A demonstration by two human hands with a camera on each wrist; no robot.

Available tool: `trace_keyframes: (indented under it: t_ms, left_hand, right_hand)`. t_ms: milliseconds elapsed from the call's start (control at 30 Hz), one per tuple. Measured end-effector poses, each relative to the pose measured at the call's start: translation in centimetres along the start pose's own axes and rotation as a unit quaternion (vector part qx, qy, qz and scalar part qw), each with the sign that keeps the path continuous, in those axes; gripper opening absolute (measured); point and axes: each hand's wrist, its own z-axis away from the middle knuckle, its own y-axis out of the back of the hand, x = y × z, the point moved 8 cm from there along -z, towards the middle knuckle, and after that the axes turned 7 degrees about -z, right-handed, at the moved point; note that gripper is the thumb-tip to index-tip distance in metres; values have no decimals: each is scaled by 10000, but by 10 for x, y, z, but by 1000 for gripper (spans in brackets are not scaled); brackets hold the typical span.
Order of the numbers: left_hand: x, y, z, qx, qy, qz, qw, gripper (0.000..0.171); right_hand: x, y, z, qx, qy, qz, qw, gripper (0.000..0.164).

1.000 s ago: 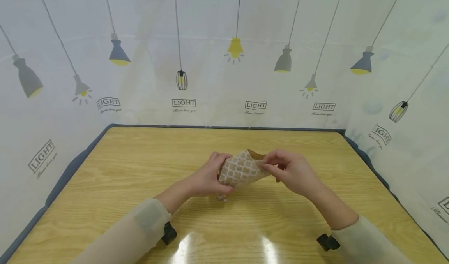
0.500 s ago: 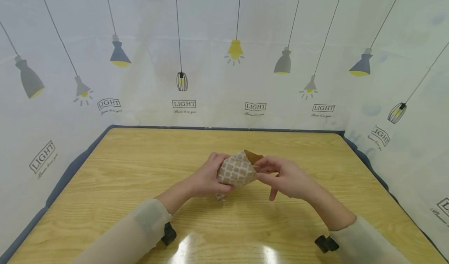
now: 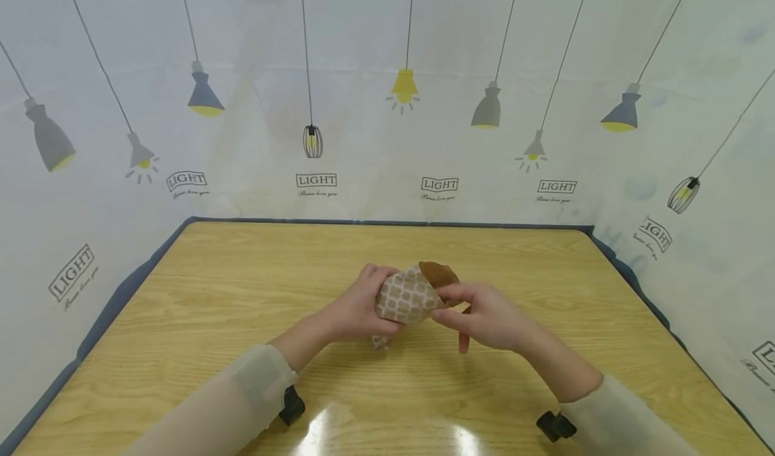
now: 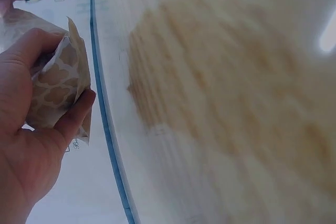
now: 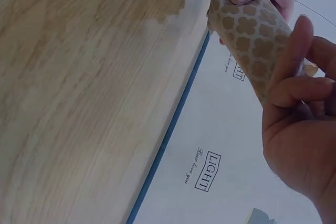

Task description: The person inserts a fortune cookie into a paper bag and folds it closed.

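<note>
A brown paper bag with a white lattice pattern is held above the table in the head view, tilted, its mouth facing right. My left hand grips the bag's lower end, thumb on the near side. In the left wrist view the folded edge of the bag shows between thumb and fingers. At the mouth, my right hand pinches the rim, index finger at the opening and thumb on the outer face. The right wrist view shows that thumb along the patterned side of the bag. What the bag contains is hidden.
The wooden table spreads beneath both hands, with a dark blue edge along its back and sides. A white curtain printed with lamps and "LIGHT" labels hangs around it. Light reflects off the table's front.
My right hand has shifted left and slightly down along the bag's rim, its fingers moving into the mouth. More of the brown inside shows now. The left hand has stayed put.
</note>
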Motion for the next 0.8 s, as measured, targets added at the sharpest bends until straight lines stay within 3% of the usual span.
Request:
trace_keyframes:
  t_ms: [267, 433, 667, 800]
  left_hand:
    - [2, 0, -1, 102, -13, -14, 9999, 94]
    - [2, -2, -2, 46, 55, 115, 9999, 95]
    - [2, -2, -1, 108, 243, 113, 9996, 96]
    - [3, -2, -2, 135, 256, 70, 9996, 95]
  right_hand:
    - [-1, -7, -1, -107, 77, -379, 9992, 32]
    - [-5, -5, -1, -52, 282, -139, 9995, 24]
    - [2, -6, -1, -95, -22, -250, 9996, 28]
    - [0, -6, -1, -27, 167, -23, 9999, 21]
